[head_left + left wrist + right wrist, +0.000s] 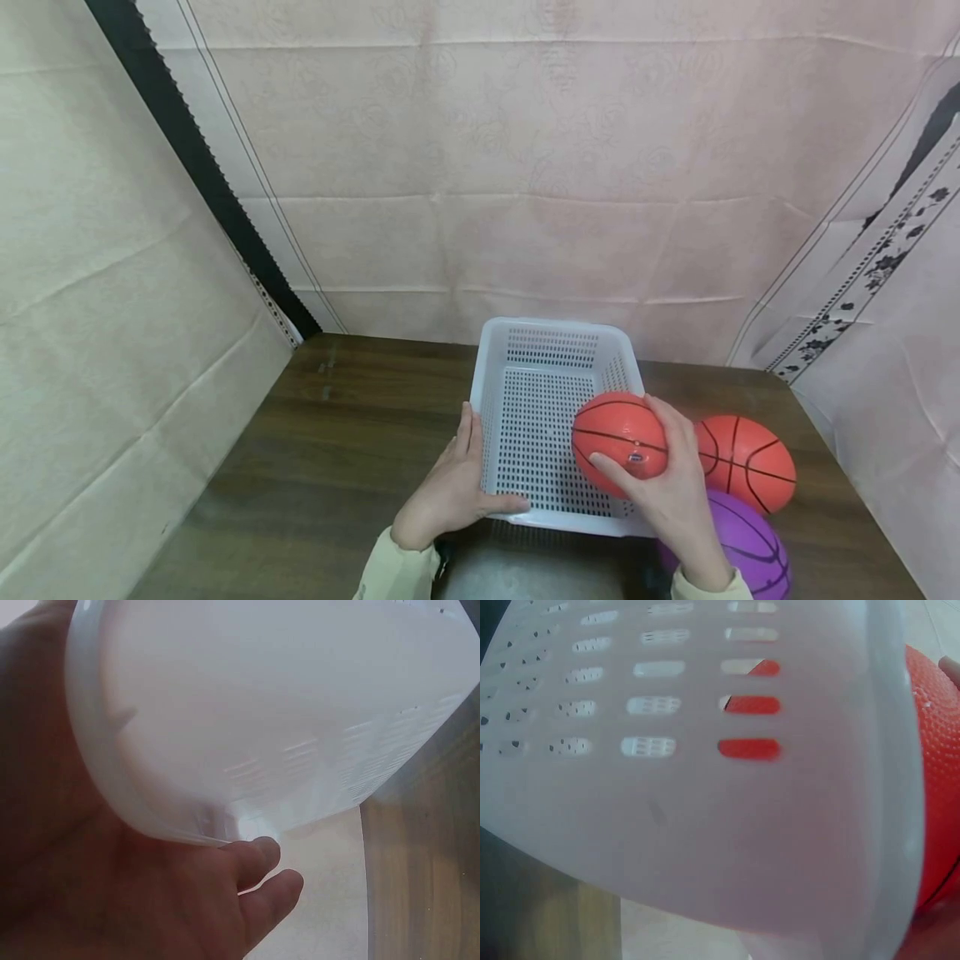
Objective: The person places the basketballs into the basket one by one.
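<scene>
A white perforated plastic basket point(555, 323) sits near the middle of the brown table. At its near left corner, my left hand point(454, 493) holds on, thumb over the front rim and fingers along the outer left wall. My right hand point(681, 492) grips an orange-red basketball point(621, 440) with black lines, thumb on its near side, fingers round its far right. That ball overlaps the basket's right half in the head view. In the right wrist view, red of the ball point(939, 765) shows beyond the rim and through slots in the wall.
Right of the basket lies another orange-red basketball point(753, 467), with a purple basketball point(753, 542) in front of it, partly behind the right forearm. Wood-grain tabletop point(300, 475) extends to the left. Pale cloth walls point(525, 167) stand behind and at both sides.
</scene>
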`<state>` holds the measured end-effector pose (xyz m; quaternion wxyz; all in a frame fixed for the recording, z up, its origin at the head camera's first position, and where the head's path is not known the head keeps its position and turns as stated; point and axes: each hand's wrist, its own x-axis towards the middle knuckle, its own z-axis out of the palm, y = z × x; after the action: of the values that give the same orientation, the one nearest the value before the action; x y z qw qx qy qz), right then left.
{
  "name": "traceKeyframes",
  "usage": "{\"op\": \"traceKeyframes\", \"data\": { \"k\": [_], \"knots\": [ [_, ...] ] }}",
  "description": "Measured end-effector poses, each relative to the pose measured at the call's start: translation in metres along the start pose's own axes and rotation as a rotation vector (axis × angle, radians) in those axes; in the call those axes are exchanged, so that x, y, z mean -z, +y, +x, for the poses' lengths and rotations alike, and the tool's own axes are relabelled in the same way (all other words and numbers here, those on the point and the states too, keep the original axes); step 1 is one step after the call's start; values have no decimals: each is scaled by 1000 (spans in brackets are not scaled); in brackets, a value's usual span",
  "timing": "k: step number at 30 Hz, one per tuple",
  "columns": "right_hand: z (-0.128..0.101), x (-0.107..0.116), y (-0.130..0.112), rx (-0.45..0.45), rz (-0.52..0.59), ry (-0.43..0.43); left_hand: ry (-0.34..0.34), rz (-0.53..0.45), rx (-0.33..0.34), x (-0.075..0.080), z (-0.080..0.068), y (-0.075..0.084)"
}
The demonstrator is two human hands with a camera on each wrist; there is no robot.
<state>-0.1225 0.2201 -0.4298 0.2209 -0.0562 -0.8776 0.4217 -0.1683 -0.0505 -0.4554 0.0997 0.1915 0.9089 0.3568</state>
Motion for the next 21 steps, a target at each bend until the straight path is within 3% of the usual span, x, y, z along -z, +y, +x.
{"op": "traceKeyframes", "data": {
  "k": [21],
  "knots": [
    [0,-9,5,16,-7,-40,10,13,-20,0,-1,0]
  ]
}}
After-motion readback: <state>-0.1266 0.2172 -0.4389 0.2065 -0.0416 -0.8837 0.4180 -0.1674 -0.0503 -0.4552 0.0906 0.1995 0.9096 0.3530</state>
